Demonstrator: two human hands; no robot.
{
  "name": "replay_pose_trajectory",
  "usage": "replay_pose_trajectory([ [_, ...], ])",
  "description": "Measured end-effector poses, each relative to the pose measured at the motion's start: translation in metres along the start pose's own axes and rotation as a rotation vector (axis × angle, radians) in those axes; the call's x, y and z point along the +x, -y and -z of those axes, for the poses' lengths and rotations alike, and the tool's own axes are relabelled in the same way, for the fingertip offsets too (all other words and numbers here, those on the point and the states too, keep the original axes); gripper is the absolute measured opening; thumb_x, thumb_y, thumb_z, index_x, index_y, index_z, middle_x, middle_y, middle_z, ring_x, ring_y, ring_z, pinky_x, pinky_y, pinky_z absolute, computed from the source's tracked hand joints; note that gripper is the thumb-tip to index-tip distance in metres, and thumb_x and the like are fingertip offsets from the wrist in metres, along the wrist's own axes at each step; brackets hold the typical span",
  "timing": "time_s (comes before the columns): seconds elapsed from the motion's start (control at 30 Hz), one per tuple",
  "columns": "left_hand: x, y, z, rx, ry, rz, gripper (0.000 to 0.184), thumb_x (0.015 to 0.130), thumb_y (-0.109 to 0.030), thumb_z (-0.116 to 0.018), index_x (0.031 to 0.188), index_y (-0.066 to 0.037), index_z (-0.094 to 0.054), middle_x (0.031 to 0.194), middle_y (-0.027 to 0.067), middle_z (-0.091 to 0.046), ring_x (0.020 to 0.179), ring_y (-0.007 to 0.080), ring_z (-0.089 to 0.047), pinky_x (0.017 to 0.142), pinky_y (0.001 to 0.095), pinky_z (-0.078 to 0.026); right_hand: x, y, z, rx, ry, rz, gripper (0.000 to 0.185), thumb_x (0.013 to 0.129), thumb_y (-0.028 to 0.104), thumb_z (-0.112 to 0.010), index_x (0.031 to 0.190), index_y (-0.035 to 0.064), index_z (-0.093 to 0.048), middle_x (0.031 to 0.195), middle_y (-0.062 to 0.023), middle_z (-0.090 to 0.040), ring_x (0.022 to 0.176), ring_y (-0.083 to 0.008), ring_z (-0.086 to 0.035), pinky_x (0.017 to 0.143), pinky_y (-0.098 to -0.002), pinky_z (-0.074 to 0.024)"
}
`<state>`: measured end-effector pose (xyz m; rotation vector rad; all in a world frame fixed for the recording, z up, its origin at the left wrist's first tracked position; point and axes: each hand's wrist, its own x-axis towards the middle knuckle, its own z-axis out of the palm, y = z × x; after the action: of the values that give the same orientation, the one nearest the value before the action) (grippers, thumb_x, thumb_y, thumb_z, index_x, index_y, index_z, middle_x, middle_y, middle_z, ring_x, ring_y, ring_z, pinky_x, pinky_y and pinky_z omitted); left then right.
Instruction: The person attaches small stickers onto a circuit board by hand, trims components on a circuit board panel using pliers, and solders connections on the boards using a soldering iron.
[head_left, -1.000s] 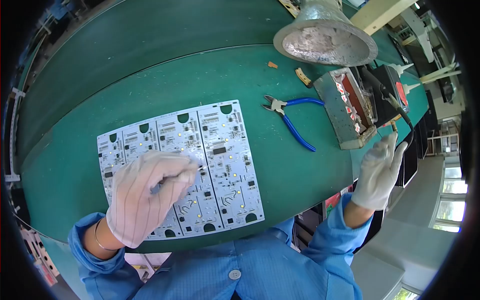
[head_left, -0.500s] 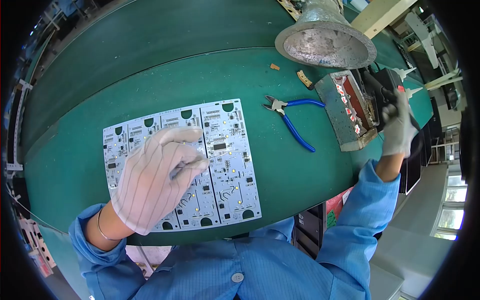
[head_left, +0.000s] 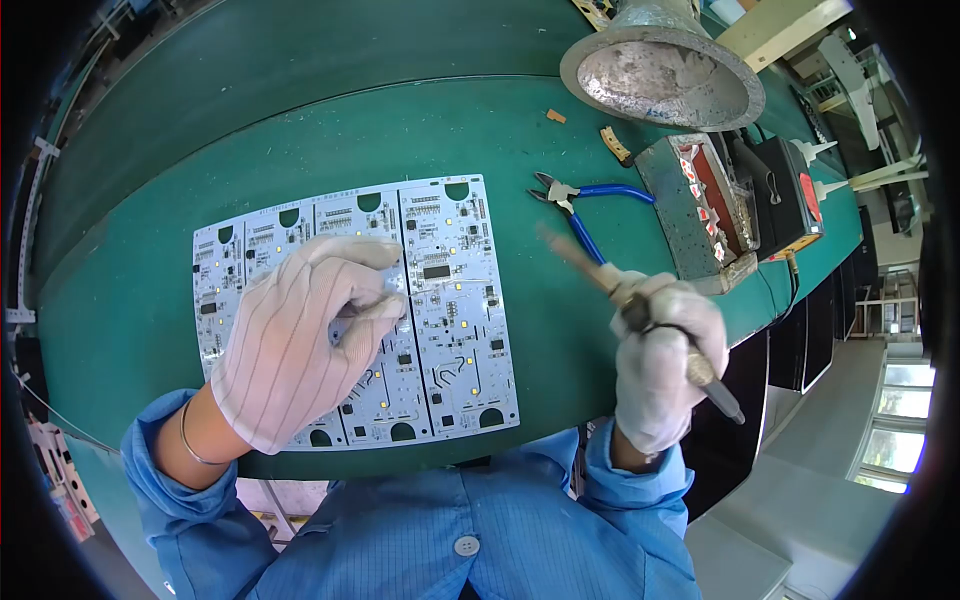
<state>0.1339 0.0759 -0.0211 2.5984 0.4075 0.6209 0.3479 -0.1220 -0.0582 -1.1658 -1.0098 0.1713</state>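
Observation:
A white circuit board panel [head_left: 455, 345], split into several strips, lies flat on the green bench. My left hand [head_left: 310, 335], in a striped white glove, rests over its middle with thumb and forefinger pinched. From those fingertips a thin, pale solder wire [head_left: 440, 288] stretches across the right-hand strip, just below a dark chip. To the right of the panel, my gloved right hand [head_left: 668, 360] is closed around a soldering iron [head_left: 590, 268]. The iron's tip, smeared by motion, points up and left toward the board without touching it.
Blue-handled cutters [head_left: 585, 205] lie beyond the iron. A metal box [head_left: 690, 215] with a red inside stands at the right, beside a black soldering station [head_left: 790, 195]. A wide metal hood [head_left: 660, 80] hangs at the back right. Small brown scraps [head_left: 615, 145] lie near it.
My right hand has come from the soldering station leftward and toward me, now with the soldering iron in view. My left hand keeps its pinch over the board. The view has shifted slightly.

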Motion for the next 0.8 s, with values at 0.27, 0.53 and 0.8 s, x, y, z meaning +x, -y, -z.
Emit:
replay_pose_trajectory([
  [0.27, 0.0, 0.005, -0.005, -0.021, -0.01, -0.027, 0.019, 0.083, -0.005, -0.075, 0.09, -0.005, -0.057, 0.11, 0.0091, -0.07, 0.077, 0.0236, -0.065, 0.068, 0.0329, -0.053, -0.004, 0.006, -0.015, -0.327, 0.053, -0.052, 0.01, 0.082, 0.005, -0.072, 0.089, -0.0016, -0.069, 0.083, -0.0158, -0.072, 0.081, -0.0322, -0.073, 0.073, -0.0383, -0.0575],
  [0.53, -0.001, 0.006, -0.008, 0.004, -0.033, -0.04, 0.02, 0.081, -0.005, -0.076, 0.089, -0.006, -0.058, 0.109, 0.0073, -0.07, 0.077, 0.0227, -0.065, 0.067, 0.0325, -0.053, -0.005, 0.009, -0.017, -0.32, 0.012, -0.153, 0.011, 0.082, 0.006, -0.073, 0.088, -0.0024, -0.069, 0.086, -0.0156, -0.074, 0.083, -0.0309, -0.073, 0.076, -0.0379, -0.0578],
  [0.8, -0.001, 0.004, -0.008, 0.029, -0.016, -0.042, 0.021, 0.08, -0.006, -0.078, 0.089, -0.007, -0.058, 0.109, 0.0064, -0.07, 0.08, 0.0236, -0.066, 0.069, 0.0334, -0.054, -0.005, 0.01, -0.018, -0.309, -0.007, -0.177, 0.012, 0.083, 0.006, -0.072, 0.089, -0.0042, -0.07, 0.086, -0.016, -0.074, 0.083, -0.0287, -0.073, 0.077, -0.0372, -0.058],
])
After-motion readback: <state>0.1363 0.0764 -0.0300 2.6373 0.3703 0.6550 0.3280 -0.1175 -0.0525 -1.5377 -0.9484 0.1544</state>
